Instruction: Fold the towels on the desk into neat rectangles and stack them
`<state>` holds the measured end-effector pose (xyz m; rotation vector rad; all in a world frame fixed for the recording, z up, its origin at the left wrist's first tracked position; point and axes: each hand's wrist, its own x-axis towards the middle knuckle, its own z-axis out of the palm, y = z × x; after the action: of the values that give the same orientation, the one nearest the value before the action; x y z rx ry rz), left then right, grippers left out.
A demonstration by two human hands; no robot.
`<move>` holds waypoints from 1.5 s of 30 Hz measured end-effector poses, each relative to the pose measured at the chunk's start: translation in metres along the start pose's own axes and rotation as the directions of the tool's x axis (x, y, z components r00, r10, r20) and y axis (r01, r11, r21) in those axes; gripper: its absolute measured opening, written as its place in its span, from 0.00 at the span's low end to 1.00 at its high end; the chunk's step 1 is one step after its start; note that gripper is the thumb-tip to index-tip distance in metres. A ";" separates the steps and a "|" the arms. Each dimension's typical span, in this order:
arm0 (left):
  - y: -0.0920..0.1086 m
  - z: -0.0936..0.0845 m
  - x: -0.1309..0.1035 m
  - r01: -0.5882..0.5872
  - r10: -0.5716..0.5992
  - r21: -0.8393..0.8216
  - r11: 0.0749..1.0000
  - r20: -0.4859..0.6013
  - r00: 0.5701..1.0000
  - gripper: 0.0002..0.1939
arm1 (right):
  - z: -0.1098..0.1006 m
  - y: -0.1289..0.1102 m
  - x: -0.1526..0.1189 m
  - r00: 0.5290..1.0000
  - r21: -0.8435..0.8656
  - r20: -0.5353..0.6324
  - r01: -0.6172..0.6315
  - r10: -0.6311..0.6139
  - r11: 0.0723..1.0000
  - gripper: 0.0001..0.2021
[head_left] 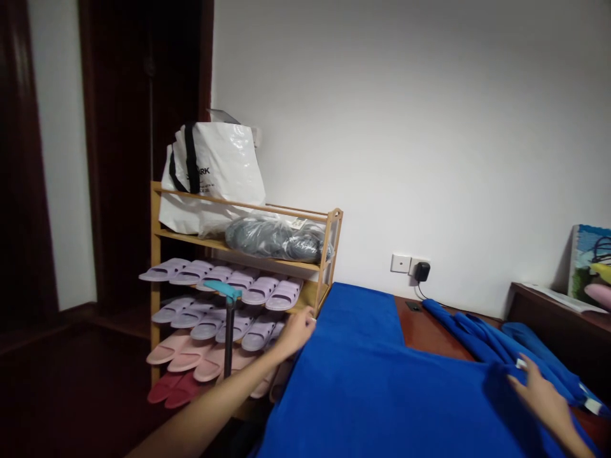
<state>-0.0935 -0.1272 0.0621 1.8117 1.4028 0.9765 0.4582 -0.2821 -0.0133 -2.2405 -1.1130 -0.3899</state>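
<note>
A wide blue cloth [382, 394] is spread across the reddish-brown tabletop, its near part running out of the bottom of the view. At its left edge, beside the shoe rack, my left hand [298, 331] is closed in a pinch on the cloth. My right hand [541, 391] grips the cloth's right side between thumb and fingers, partly hidden by the fabric. A small white patch shows at its fingertips; I cannot tell what it is. Beyond that hand lies a crumpled heap of blue cloth [496, 340] with a white tag [593, 406].
Left of the table stands a wooden shoe rack [329, 242] with several slippers [260, 289], a white bag [224, 159] and a plastic-wrapped bundle [281, 236]. A teal-topped pole [229, 337] rises before it. A black plug [422, 272] sits in the wall; a dark raised shelf [548, 312] is at right.
</note>
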 end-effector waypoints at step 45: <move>-0.045 -0.059 -0.213 -0.765 0.558 0.340 0.547 0.533 0.636 0.34 | -0.079 -0.178 -0.253 0.662 0.057 0.317 0.702 -0.680 0.710 0.30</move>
<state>-0.1996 -0.3213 0.0190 2.9345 0.7336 0.5085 0.1639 -0.4050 -0.0100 -1.8793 -2.1746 -0.3729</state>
